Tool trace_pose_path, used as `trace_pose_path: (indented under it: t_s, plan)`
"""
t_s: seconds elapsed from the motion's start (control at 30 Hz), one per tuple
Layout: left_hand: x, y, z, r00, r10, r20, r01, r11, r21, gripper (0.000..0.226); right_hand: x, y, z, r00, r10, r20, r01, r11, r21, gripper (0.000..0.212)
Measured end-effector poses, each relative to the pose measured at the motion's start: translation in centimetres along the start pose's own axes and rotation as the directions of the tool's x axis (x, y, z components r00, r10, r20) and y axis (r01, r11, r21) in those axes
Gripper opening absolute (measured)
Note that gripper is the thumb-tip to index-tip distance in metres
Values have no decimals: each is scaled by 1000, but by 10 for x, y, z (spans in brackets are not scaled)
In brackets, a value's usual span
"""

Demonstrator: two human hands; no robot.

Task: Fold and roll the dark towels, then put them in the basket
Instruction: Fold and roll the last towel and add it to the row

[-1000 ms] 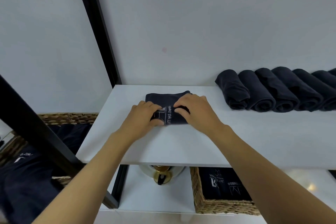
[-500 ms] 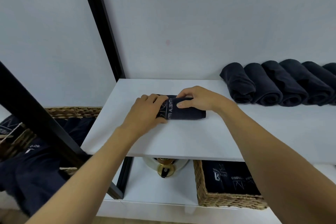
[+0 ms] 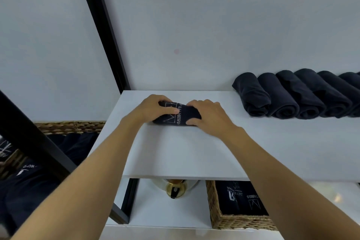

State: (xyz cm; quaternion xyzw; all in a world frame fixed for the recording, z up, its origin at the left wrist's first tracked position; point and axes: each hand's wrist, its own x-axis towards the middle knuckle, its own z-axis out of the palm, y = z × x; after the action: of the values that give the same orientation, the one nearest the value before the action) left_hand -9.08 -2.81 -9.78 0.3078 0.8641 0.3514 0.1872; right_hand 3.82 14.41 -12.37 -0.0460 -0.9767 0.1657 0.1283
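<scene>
A dark towel with white lettering (image 3: 181, 116) lies rolled into a short bundle on the white shelf (image 3: 185, 154), near its back left. My left hand (image 3: 153, 108) grips the roll's left end, fingers curled over the top and thumb across the front. My right hand (image 3: 208, 117) grips the right end, fingers wrapped over it. A wicker basket (image 3: 233, 221) holding folded dark towels stands on the lower shelf, below and right of my hands.
Several rolled dark towels (image 3: 292, 95) lie in a row along the wall at the shelf's back right. A second wicker basket (image 3: 66, 126) with dark cloth sits at the left behind a black frame bar (image 3: 37, 142). A white and gold object (image 3: 175, 188) stands under the shelf.
The towel went from a flat folded piece to a tight roll. Both hands moved with it toward the wall and now wrap its two ends.
</scene>
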Motion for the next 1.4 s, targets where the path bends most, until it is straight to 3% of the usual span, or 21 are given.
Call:
trace_pose_path:
  t_s: [0.07,0.13,0.23,0.33,0.4,0.5,0.6,0.7,0.77,0.83,1.07,1.2,1.3,1.4]
  plan:
    - [-8,-6,21,963,66,-262,-48,996,75,39,12,-1,-12,991,72,113,-86,988,127,40]
    - [-17,-7,41,896,44,-442,-4,996,91,49,22,-3,-22,971,122,206,-159,972,175,40]
    - [-24,-1,66,813,-144,-564,-12,965,-262,56,29,-6,-27,935,199,293,-282,920,274,41]
    - [-29,16,92,829,-329,-453,-66,746,-662,48,26,-7,-23,918,261,298,-362,859,363,41]
    - [-29,34,105,851,-361,-382,-22,702,-712,43,23,-9,-20,911,310,271,-397,836,378,41]
    - [-22,60,109,878,-338,-338,38,754,-656,57,19,-5,-18,890,398,223,-450,846,287,36]
    - [-6,84,107,933,-248,-261,27,772,-635,64,19,11,-25,885,459,79,-463,886,33,31]
    - [13,103,118,962,-182,-204,24,799,-601,58,16,28,-37,905,420,-60,-424,893,-148,17]
    - [27,115,127,972,-147,-184,18,827,-562,52,12,39,-45,914,392,-108,-406,883,-235,29]
    - [42,126,136,979,-112,-171,5,849,-528,50,8,52,-53,932,323,-166,-362,857,-367,28]
    - [72,130,164,958,-106,-265,-32,882,-469,35,8,76,-66,975,192,-109,-219,780,-586,21]
    - [65,129,166,960,-54,-273,-57,922,-382,36,-2,72,-65,959,230,-167,-282,848,-449,25]
    - [50,128,167,946,-4,-324,-91,956,-278,35,-23,64,-62,914,332,-236,-366,923,-118,32]
    - [24,129,166,936,60,-347,-150,959,-240,34,-50,49,-56,862,429,-271,-382,900,208,37]
